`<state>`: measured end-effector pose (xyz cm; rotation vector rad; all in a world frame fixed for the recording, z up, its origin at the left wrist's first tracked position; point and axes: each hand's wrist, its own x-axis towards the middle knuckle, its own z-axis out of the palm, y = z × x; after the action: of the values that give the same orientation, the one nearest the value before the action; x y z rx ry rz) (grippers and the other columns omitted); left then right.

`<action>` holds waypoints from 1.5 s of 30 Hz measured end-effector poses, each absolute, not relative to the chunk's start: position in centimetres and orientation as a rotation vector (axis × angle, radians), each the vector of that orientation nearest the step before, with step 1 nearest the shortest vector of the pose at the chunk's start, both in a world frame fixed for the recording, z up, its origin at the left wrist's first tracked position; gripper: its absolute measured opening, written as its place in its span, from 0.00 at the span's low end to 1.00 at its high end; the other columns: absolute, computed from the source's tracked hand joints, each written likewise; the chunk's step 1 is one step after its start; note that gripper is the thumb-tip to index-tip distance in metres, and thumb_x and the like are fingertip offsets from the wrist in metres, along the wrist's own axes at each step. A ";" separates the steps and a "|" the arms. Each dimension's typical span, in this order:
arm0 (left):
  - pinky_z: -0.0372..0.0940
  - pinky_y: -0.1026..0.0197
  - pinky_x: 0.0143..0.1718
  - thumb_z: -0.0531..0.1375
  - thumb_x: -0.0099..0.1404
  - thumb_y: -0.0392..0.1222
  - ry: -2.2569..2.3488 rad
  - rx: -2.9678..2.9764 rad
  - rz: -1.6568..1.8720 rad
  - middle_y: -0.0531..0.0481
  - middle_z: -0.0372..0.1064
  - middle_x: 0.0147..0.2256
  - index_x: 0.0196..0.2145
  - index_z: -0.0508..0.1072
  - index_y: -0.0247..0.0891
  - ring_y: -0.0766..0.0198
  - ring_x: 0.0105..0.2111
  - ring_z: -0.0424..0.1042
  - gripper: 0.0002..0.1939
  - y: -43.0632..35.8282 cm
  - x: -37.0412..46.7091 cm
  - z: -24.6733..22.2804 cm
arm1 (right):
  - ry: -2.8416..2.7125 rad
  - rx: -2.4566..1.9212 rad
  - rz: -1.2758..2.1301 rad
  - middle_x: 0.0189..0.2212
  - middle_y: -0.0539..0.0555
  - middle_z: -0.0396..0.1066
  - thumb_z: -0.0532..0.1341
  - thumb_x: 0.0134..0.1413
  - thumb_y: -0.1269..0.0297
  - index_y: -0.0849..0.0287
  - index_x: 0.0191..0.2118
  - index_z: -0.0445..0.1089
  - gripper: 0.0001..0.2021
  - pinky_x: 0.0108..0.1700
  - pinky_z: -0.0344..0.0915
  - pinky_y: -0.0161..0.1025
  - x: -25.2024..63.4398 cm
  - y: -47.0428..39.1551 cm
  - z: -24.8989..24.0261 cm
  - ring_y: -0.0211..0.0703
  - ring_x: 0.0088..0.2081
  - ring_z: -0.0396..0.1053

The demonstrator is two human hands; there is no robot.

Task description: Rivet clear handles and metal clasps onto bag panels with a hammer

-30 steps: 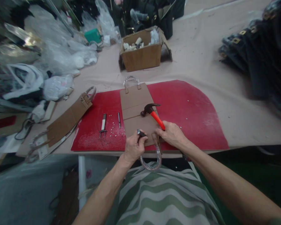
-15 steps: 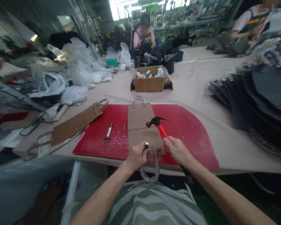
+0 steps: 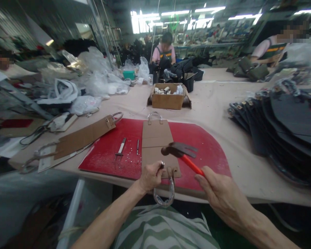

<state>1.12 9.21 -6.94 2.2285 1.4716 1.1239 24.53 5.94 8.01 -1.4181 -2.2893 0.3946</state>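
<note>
My left hand (image 3: 150, 177) is closed around a short metal punch (image 3: 162, 164), whose shiny top pokes out above the fist. The hand rests near the front end of a tan bag panel (image 3: 155, 130), beside a plastic-wrapped handle (image 3: 172, 192) that hangs over the table edge. In my right hand (image 3: 217, 185) is a claw hammer (image 3: 180, 149) with an orange handle, raised above the panel to the right of the punch. The punch's lower end is hidden by my fingers. Under the panel lies a red board (image 3: 199, 138).
Left on the board are a pronged metal tool (image 3: 121, 147), a thin metal rod (image 3: 138, 147) and scattered small studs. Another tan panel (image 3: 85, 140) lies farther left. A cardboard box (image 3: 167, 101) stands behind, stacked black pieces (image 3: 274, 128) at right. A co-worker (image 3: 163, 52) sits opposite.
My right hand has moved right and the hammer is lifted higher, nearer the camera. My left hand stays at the same spot on the panel. The view has tipped slightly upward.
</note>
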 end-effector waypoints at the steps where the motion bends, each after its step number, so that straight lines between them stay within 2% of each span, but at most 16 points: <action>1: 0.67 0.63 0.30 0.56 0.64 0.35 1.468 2.226 1.121 0.49 0.73 0.29 0.37 0.68 0.40 0.61 0.30 0.75 0.04 9.2 1.1 -6.9 | -2.236 -1.387 0.364 0.16 0.47 0.59 0.46 0.65 0.58 0.51 0.27 0.53 0.13 0.23 0.47 0.39 24.3 5.8 8.7 0.40 0.16 0.57; 4: 0.67 0.63 0.31 0.56 0.64 0.36 1.469 2.232 1.132 0.49 0.73 0.30 0.37 0.68 0.39 0.61 0.30 0.75 0.04 9.3 1.0 -7.1 | -2.158 -1.317 0.238 0.17 0.49 0.61 0.44 0.65 0.60 0.52 0.28 0.55 0.13 0.24 0.49 0.38 23.7 5.6 9.1 0.40 0.17 0.59; 8: 0.65 0.64 0.28 0.56 0.63 0.35 1.483 2.232 1.126 0.49 0.72 0.28 0.37 0.69 0.39 0.62 0.27 0.74 0.04 9.3 0.9 -7.4 | -2.397 -1.372 0.212 0.14 0.47 0.59 0.45 0.65 0.61 0.53 0.27 0.54 0.13 0.21 0.42 0.39 23.9 5.9 7.5 0.39 0.13 0.55; 13: 0.66 0.64 0.31 0.55 0.64 0.37 1.471 2.212 1.075 0.48 0.73 0.29 0.37 0.69 0.39 0.62 0.30 0.74 0.04 9.3 0.9 -7.4 | -2.245 -1.343 0.073 0.17 0.48 0.62 0.45 0.67 0.60 0.54 0.30 0.56 0.14 0.22 0.47 0.37 24.7 5.8 7.5 0.37 0.16 0.57; 15: 0.66 0.64 0.31 0.55 0.64 0.36 1.475 2.210 1.072 0.49 0.72 0.29 0.37 0.69 0.39 0.62 0.29 0.74 0.05 9.3 1.0 -7.3 | -2.268 -1.320 0.062 0.15 0.47 0.61 0.45 0.67 0.59 0.54 0.29 0.57 0.14 0.21 0.44 0.38 24.7 5.7 7.4 0.37 0.14 0.55; 18: 0.66 0.64 0.31 0.54 0.64 0.34 1.467 2.198 1.084 0.48 0.72 0.29 0.37 0.69 0.39 0.62 0.30 0.74 0.05 9.3 1.0 -7.2 | -2.378 -1.387 0.291 0.13 0.46 0.59 0.46 0.66 0.58 0.54 0.27 0.56 0.15 0.21 0.42 0.38 24.7 6.1 6.7 0.38 0.14 0.54; 21: 0.66 0.64 0.33 0.56 0.64 0.35 1.478 2.159 1.092 0.48 0.72 0.30 0.36 0.69 0.39 0.62 0.31 0.74 0.04 9.2 0.9 -7.1 | -2.259 -1.540 0.564 0.16 0.46 0.59 0.45 0.66 0.54 0.53 0.28 0.55 0.16 0.23 0.46 0.37 24.2 7.7 5.5 0.39 0.17 0.56; 26: 0.67 0.63 0.35 0.56 0.64 0.36 1.443 2.089 1.098 0.48 0.72 0.30 0.37 0.70 0.38 0.63 0.32 0.74 0.04 9.1 1.1 -6.9 | -2.215 -1.765 0.672 0.21 0.51 0.66 0.51 0.62 0.56 0.56 0.28 0.59 0.13 0.27 0.50 0.36 21.4 11.9 0.5 0.40 0.24 0.63; 29: 0.68 0.62 0.36 0.57 0.64 0.39 1.425 1.839 1.148 0.48 0.73 0.30 0.35 0.70 0.38 0.63 0.31 0.74 0.04 9.5 1.3 -6.5 | -2.257 -1.887 0.632 0.26 0.56 0.71 0.55 0.59 0.56 0.59 0.33 0.65 0.12 0.28 0.51 0.37 19.7 13.6 -2.3 0.44 0.29 0.69; 33: 0.70 0.61 0.31 0.56 0.64 0.51 1.430 1.168 1.401 0.47 0.74 0.31 0.40 0.67 0.36 0.62 0.27 0.75 0.15 11.2 -0.9 -4.8 | -2.220 -1.965 0.623 0.29 0.57 0.73 0.60 0.53 0.50 0.59 0.35 0.67 0.15 0.28 0.51 0.37 19.0 14.2 -3.8 0.49 0.32 0.72; 35: 0.70 0.60 0.30 0.56 0.64 0.54 1.590 1.098 1.437 0.47 0.75 0.31 0.41 0.67 0.36 0.62 0.27 0.75 0.18 12.6 -3.8 -3.5 | -2.198 -1.997 0.628 0.28 0.56 0.73 0.60 0.51 0.49 0.58 0.35 0.67 0.16 0.27 0.50 0.38 19.1 14.1 -3.8 0.50 0.32 0.72; 37: 0.70 0.59 0.33 0.56 0.63 0.52 1.935 1.316 1.253 0.46 0.75 0.29 0.38 0.69 0.36 0.60 0.28 0.75 0.15 14.3 -7.0 -2.1 | -2.188 -2.006 0.624 0.28 0.56 0.73 0.60 0.52 0.49 0.57 0.35 0.67 0.16 0.27 0.50 0.38 19.2 14.0 -3.8 0.50 0.32 0.72; 40: 0.68 0.53 0.39 0.56 0.62 0.47 2.404 1.647 0.548 0.39 0.75 0.32 0.34 0.72 0.35 0.50 0.36 0.76 0.13 16.1 -10.5 -0.8 | -2.188 -2.008 0.614 0.28 0.57 0.74 0.58 0.53 0.49 0.57 0.35 0.67 0.15 0.28 0.50 0.39 19.2 14.0 -3.8 0.51 0.32 0.72; 42: 0.67 0.51 0.41 0.56 0.62 0.46 2.509 1.755 0.155 0.34 0.75 0.36 0.37 0.73 0.33 0.45 0.40 0.75 0.13 16.7 -11.3 -0.6 | -2.192 -2.012 0.615 0.28 0.57 0.74 0.57 0.54 0.49 0.58 0.35 0.67 0.15 0.28 0.50 0.39 19.1 14.0 -3.7 0.51 0.32 0.72; 45: 0.66 0.52 0.42 0.54 0.64 0.45 2.534 1.894 0.019 0.34 0.74 0.42 0.44 0.73 0.34 0.46 0.44 0.74 0.15 17.1 -10.8 -0.9 | -2.199 -2.013 0.629 0.28 0.57 0.74 0.57 0.55 0.50 0.58 0.35 0.67 0.15 0.28 0.50 0.39 19.0 14.0 -3.6 0.51 0.32 0.72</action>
<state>-10.82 17.13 -0.88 1.8939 2.5336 0.0191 19.03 14.01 -3.63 -2.0134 -2.1986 0.6289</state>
